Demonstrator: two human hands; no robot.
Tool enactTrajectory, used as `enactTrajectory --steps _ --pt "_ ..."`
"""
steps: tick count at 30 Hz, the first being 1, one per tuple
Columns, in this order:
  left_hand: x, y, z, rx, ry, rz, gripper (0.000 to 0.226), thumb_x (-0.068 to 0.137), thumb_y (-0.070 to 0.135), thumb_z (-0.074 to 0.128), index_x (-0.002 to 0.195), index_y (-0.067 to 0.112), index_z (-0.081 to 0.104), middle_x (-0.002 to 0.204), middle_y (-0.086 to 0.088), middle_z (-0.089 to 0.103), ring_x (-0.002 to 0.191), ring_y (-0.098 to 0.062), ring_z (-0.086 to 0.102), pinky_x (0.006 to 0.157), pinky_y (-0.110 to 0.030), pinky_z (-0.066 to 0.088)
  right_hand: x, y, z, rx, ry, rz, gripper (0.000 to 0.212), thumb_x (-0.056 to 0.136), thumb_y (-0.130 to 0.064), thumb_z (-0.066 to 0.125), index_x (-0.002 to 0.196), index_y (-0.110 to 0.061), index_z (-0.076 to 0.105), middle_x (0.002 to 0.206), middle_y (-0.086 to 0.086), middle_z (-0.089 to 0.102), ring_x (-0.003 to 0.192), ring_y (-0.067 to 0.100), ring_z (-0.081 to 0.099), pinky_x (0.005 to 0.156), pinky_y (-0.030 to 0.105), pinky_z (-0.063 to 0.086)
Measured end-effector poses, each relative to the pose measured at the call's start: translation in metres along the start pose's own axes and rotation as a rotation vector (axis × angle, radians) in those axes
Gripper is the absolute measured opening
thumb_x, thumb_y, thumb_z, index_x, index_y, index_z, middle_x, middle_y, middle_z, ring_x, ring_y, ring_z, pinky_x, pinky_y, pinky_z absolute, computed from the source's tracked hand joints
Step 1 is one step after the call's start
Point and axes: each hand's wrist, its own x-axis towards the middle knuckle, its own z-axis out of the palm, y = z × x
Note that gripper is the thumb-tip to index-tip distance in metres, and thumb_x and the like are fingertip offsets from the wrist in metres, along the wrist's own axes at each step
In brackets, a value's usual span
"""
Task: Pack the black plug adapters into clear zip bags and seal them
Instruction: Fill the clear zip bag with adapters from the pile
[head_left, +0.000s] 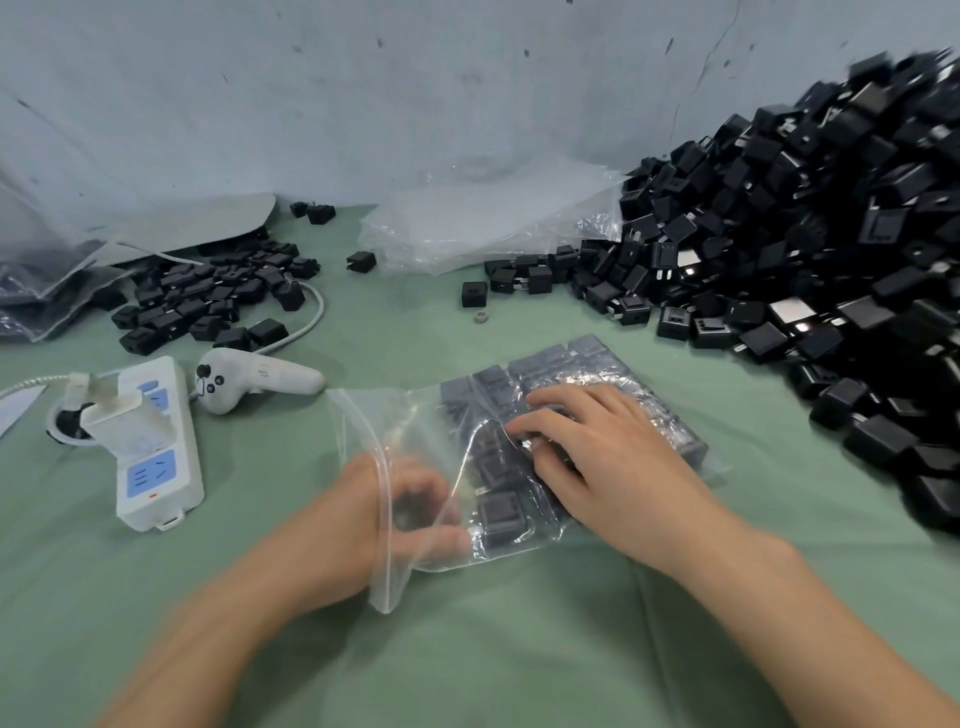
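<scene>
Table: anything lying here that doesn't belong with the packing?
A small grey ring lies loose on the green cloth beyond the bag, near a stray adapter. A white controller beside the power strip also looks unrelated.

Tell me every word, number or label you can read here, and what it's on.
Nothing reads clearly.
White controller: one dark mark, maybe "8" or "B", too blurred to tell.
Power strip: no legible print.
Black plug adapters: any print too small.
</scene>
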Motion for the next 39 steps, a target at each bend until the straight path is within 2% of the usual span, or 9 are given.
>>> enactTrajectory --steps 3,11,15,19,22,25,30,35,39 --pt "0.004 -0.004 0.003 0.145 0.052 0.016 0.042 0.064 0.073 0.073 0.071 0.034 0.060 0.083 0.022 0.059 0.081 -0.008 0.052 0.065 -0.021 0.039 -0.001 0.000 0.002 0.000 -0.015 -0.014 0.034 0.102 -0.034 0.041 0.131 -0.034 0.060 0.137 -0.012 0.053 0.128 0.015 0.042 0.117 0.033 0.026" --pt "0.010 0.005 0.010 0.271 0.170 0.136 0.060 0.060 0.083 0.065 0.051 0.030 0.038 0.060 0.016 0.046 0.069 0.001 0.047 0.064 -0.017 0.027 -0.002 0.001 0.006 0.009 -0.003 -0.033 0.036 0.102 -0.036 0.039 0.130 -0.035 0.061 0.135 -0.014 0.053 0.127 0.012 0.040 0.117 0.037 0.028" --pt "0.010 0.006 0.010 0.226 0.171 0.085 0.057 0.059 0.079 0.068 0.052 0.029 0.043 0.060 0.015 0.048 0.065 -0.002 0.046 0.061 -0.018 0.028 -0.001 0.000 0.005 0.019 0.007 -0.038 0.034 0.103 -0.035 0.041 0.130 -0.035 0.061 0.136 -0.014 0.053 0.127 0.012 0.041 0.117 0.036 0.027" --pt "-0.007 0.001 -0.002 -0.024 0.085 -0.045 0.008 0.089 0.040 0.071 0.081 0.038 0.069 0.079 0.020 0.069 0.071 0.004 0.063 0.064 -0.007 0.045 -0.001 0.003 0.001 0.039 0.053 -0.014 0.032 0.103 -0.035 0.045 0.130 -0.033 0.061 0.134 -0.012 0.055 0.126 0.013 0.042 0.117 0.034 0.028" --pt "-0.013 -0.004 -0.016 -0.394 0.280 -0.217 0.030 0.103 0.017 0.049 0.100 0.030 0.076 0.089 0.008 0.077 0.079 0.000 0.071 0.064 -0.010 0.050 -0.001 0.009 -0.003 0.021 0.066 0.018 0.032 0.104 -0.034 0.045 0.132 -0.031 0.061 0.136 -0.011 0.055 0.128 0.014 0.042 0.114 0.029 0.024" --pt "-0.010 -0.006 -0.018 -0.723 0.319 -0.389 0.045 0.105 0.034 0.034 0.100 0.012 0.074 0.077 -0.014 0.076 0.067 -0.015 0.073 0.069 -0.034 0.049 0.000 0.012 -0.004 0.006 0.062 0.036 0.033 0.105 -0.036 0.041 0.133 -0.033 0.059 0.136 -0.014 0.053 0.128 0.013 0.040 0.113 0.027 0.021" --pt "-0.025 -0.033 -0.032 -0.522 0.321 -0.375 0.041 0.081 0.052 0.062 0.082 0.014 0.076 0.075 -0.011 0.073 0.064 -0.018 0.065 0.072 -0.035 0.051 0.000 0.019 -0.006 -0.010 0.049 0.065 0.035 0.104 -0.037 0.039 0.134 -0.035 0.057 0.138 -0.014 0.051 0.129 0.015 0.038 0.113 0.028 0.021" --pt "-0.025 -0.053 -0.043 -0.217 0.744 -0.416 0.027 0.097 0.041 0.054 0.076 0.037 0.071 0.058 0.009 0.065 0.066 -0.024 0.062 0.070 -0.038 0.048 0.000 0.034 -0.017 -0.003 0.078 0.160 0.037 0.103 -0.034 0.041 0.137 -0.034 0.055 0.139 -0.014 0.050 0.129 0.015 0.039 0.112 0.029 0.024" --pt "0.008 0.022 -0.043 -0.190 0.756 -0.139 0.027 0.080 0.064 0.050 0.093 0.046 0.065 0.086 0.023 0.070 0.078 0.004 0.066 0.070 -0.028 0.049 0.001 0.056 -0.028 0.097 0.146 0.315 0.035 0.102 -0.034 0.039 0.134 -0.033 0.054 0.137 -0.014 0.049 0.126 0.011 0.040 0.108 0.032 0.031"
